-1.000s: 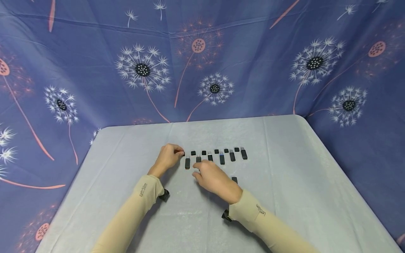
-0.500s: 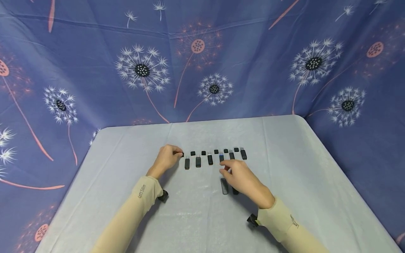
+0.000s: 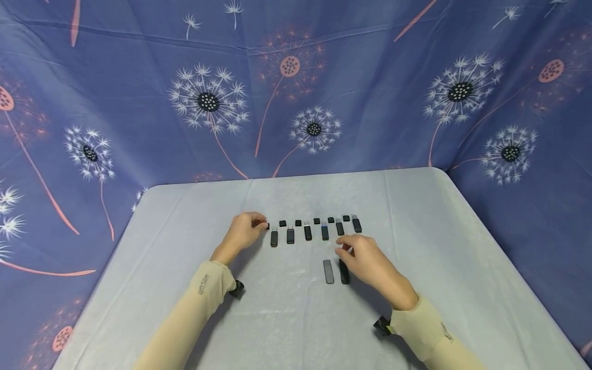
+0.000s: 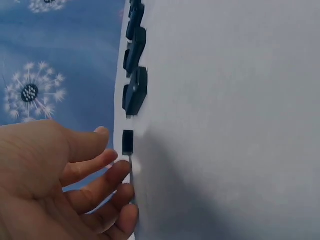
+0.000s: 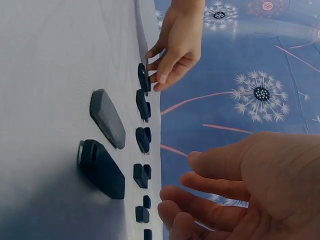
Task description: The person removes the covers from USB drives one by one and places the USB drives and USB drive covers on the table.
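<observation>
Six or so is not needed to tell: several dark USB flash drives (image 3: 290, 236) lie in a row with their metal plugs pointing away, and small black caps (image 3: 298, 223) lie just beyond them. My left hand (image 3: 245, 230) is at the row's left end, beside a small black cap (image 4: 128, 142); its loosely bent fingers stand slightly apart from the cap. My right hand (image 3: 367, 259) hovers nearer, its thumb and fingers apart and holding nothing. Below it lie a grey flash drive (image 3: 328, 272) and a larger black flash drive (image 3: 344, 272), partly hidden by the hand in the head view.
A pale cloth covers the table (image 3: 268, 318). Behind it and at both sides hangs a blue curtain (image 3: 370, 128) printed with dandelions. Each wrist carries a small black camera.
My right hand has moved right, from over the left part of the row to beside the black flash drive, uncovering the grey one. The left hand has stayed nearly in place.
</observation>
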### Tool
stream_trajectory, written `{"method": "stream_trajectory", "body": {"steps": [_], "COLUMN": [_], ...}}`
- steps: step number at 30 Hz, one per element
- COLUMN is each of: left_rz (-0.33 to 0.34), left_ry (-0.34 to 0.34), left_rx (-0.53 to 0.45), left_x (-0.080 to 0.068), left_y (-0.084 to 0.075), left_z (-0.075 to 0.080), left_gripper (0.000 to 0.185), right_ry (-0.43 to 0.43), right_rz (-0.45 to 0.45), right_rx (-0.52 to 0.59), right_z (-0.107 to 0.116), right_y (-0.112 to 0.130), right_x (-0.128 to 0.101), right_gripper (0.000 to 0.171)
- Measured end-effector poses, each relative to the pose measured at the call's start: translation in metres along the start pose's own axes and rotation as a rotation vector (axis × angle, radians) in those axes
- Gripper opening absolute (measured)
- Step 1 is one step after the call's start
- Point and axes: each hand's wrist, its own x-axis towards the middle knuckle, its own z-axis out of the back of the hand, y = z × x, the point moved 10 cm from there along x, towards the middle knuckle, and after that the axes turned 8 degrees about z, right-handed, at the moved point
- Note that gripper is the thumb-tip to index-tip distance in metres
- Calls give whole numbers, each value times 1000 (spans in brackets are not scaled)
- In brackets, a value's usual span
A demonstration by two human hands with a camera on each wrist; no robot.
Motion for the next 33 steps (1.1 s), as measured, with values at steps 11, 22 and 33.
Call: {"method": "stream_trajectory", "body": {"steps": [11, 22, 33], "left_rz": [-114, -136, -167], "left_ry": [-55, -21, -16], "left_rx": [33, 18, 8], "left_x": [-32, -64, -96], "left_y": [-48, -53, -58], "left_z": [13, 3, -8], "left_gripper": [31, 31, 33], "right_ry": [-42, -71, -108], "right_rz": [-3, 95, 181], "right_rx": [-14, 58, 84], "right_z": [5, 3, -1], "right_y": [-4, 7, 20], "right_x": [-19, -27, -27], "right_gripper": [18, 18, 17]}}
